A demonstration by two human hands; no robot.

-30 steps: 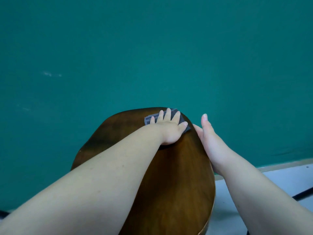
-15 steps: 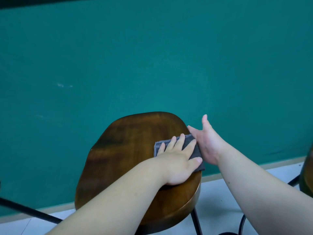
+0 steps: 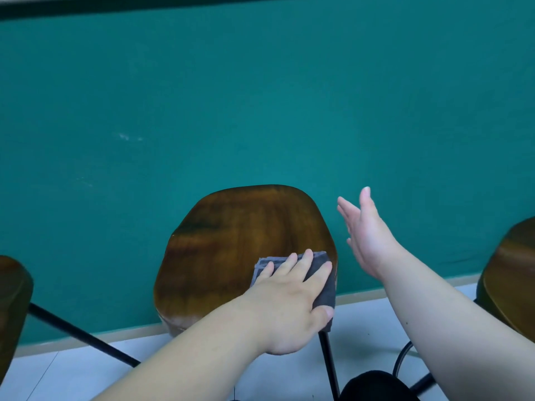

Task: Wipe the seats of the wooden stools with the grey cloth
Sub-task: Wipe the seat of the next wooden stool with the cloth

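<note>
A dark wooden stool seat [image 3: 231, 241] stands in the middle, in front of a teal wall. A folded grey cloth [image 3: 324, 290] lies at the seat's near right edge, and its right part hangs over the rim. My left hand [image 3: 283, 302] presses flat on the cloth with straight fingers, the thumb lying against the hanging part. My right hand [image 3: 367, 235] hovers in the air just right of the seat, fingers straight and spread, touching nothing.
A second wooden stool [image 3: 11, 299] shows at the left edge and a third wooden stool [image 3: 509, 279] at the right edge. Black metal legs [image 3: 81, 337] run under the seats over a pale floor [image 3: 72, 374]. The teal wall [image 3: 260, 96] is close behind.
My left hand has drawn the cloth from the seat's far edge to its near right edge. My right hand has left the seat's side and lifted clear. The view has pulled back.
</note>
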